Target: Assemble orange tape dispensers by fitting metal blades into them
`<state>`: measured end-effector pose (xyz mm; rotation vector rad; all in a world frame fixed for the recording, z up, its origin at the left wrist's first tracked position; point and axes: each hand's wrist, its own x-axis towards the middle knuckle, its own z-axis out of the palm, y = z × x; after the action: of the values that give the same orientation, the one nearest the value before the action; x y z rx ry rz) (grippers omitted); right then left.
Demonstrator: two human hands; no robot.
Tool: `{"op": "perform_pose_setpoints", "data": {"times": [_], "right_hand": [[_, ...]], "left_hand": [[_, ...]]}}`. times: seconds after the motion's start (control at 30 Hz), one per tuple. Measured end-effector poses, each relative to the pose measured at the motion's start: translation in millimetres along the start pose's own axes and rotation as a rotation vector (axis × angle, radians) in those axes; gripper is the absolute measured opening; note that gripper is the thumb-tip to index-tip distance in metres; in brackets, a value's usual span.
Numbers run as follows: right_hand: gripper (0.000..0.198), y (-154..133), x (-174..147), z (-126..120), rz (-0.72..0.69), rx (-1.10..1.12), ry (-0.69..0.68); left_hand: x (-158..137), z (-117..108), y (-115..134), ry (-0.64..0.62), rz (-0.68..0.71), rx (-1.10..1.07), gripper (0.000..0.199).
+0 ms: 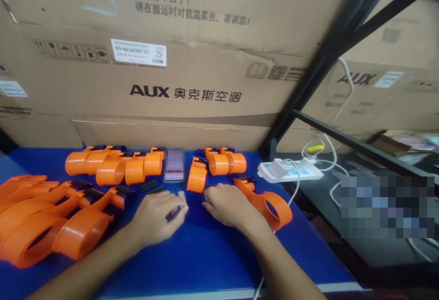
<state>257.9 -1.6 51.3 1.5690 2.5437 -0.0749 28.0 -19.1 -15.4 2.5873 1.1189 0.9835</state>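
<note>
My left hand (158, 217) is closed just above the blue tabletop. A small pale tip and a dark bit show at its thumb and fingers, too small to name. My right hand (227, 205) is curled with the knuckles up, its fingertips tucked under, so anything in them is hidden. Right behind it stands a short orange ring with a black clip (197, 176). By its wrist lies a larger orange ring with a handle (278, 211). Thin black strips (151, 186) rest behind my left hand.
A phone (174, 166) stands at the table's back, among several orange rings (110, 170). Larger orange rings (82, 236) crowd the left side. A white power strip (290, 171) with cables lies at the right edge, beside a black metal frame (308, 71). Cardboard boxes (192, 71) form the back.
</note>
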Motion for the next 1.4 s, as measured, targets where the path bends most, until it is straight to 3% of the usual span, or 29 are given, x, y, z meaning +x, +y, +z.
{"op": "perform_pose_setpoints", "data": {"times": [0.3,0.7,0.87,1.0,1.1,1.27,1.33,1.4], "right_hand": [[0.027,-9.5,-1.1,1.3,-0.047,0.005,0.008],[0.016,1.0,0.8,-1.3,-0.026,0.078,-0.031],[0.021,2.6,6.0,0.4,-0.065,0.096,-0.045],[0.024,-0.3,6.8,-1.5,-0.056,0.088,-0.067],[0.029,-1.4,7.2,-1.6,-0.067,0.093,-0.077],[0.033,1.0,9.9,3.0,-0.078,0.088,-0.076],[0.035,2.0,11.1,4.9,-0.073,0.085,-0.075],[0.037,2.3,11.7,6.1,-0.075,0.084,-0.076]], "left_hand": [[-17.1,1.8,-6.8,0.016,-0.179,-0.063,0.018],[-11.4,4.7,7.4,0.056,-0.022,-0.072,0.015],[-15.0,-11.6,21.4,0.072,-0.029,0.01,0.014],[-25.3,-53.8,25.8,0.076,-0.03,0.185,0.017],[-37.9,-110.7,7.3,0.135,-0.229,0.334,0.027],[-80.1,-228.1,-72.2,0.131,-0.714,0.57,0.054],[-104.7,-261.7,-108.2,0.028,-0.884,0.581,0.064],[-127.7,-279.4,-136.1,-0.041,-0.982,0.492,0.069]]}}
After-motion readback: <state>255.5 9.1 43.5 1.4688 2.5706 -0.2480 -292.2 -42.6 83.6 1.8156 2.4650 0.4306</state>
